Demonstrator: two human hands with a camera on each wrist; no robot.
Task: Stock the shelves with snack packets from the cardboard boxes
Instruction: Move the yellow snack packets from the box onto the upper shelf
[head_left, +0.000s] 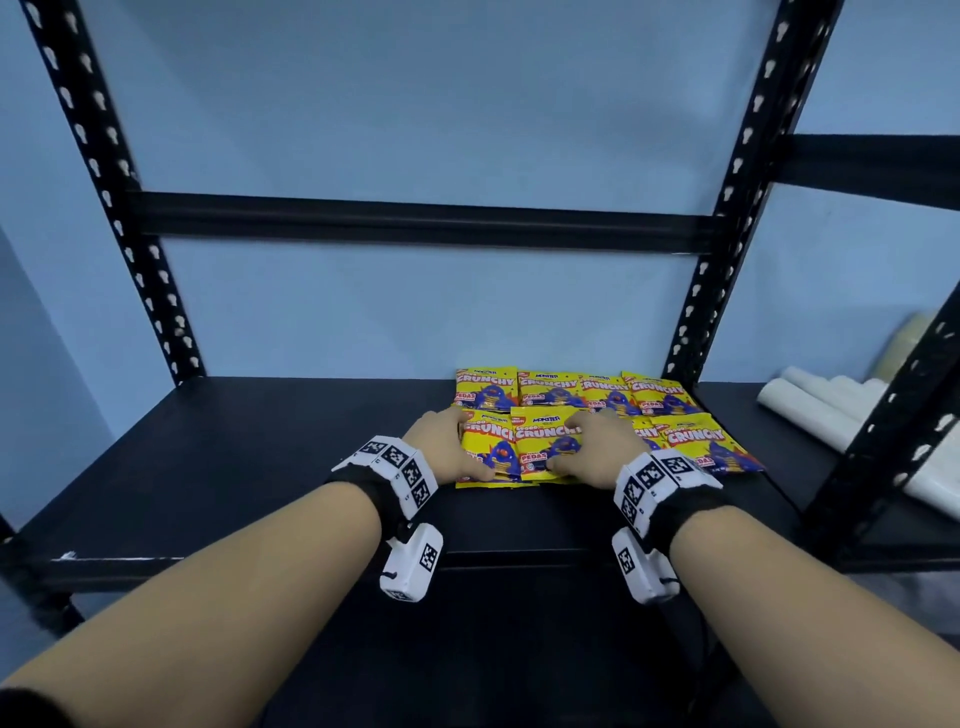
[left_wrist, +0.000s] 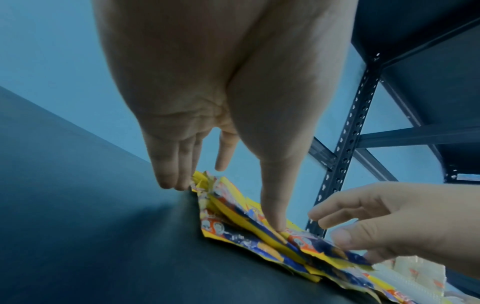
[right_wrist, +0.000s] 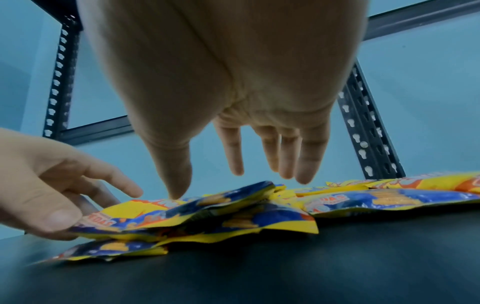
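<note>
Your left hand (head_left: 451, 448) and right hand (head_left: 602, 451), fingers relaxed and spread, press overlapping yellow snack packets (head_left: 545, 451) on the black shelf (head_left: 260, 467), at its 2 o'clock.

Both forearms are bare, without sleeves. Each wrist carries a black fabric band (head_left: 387, 499) with white blocks printed with black-and-white square marker tags across the back. Under each wrist hangs a white, rounded camera housing (head_left: 413, 564), also tagged; a thin dark cable trails from the right one (head_left: 644, 571). The hands wear no gloves.
</note>
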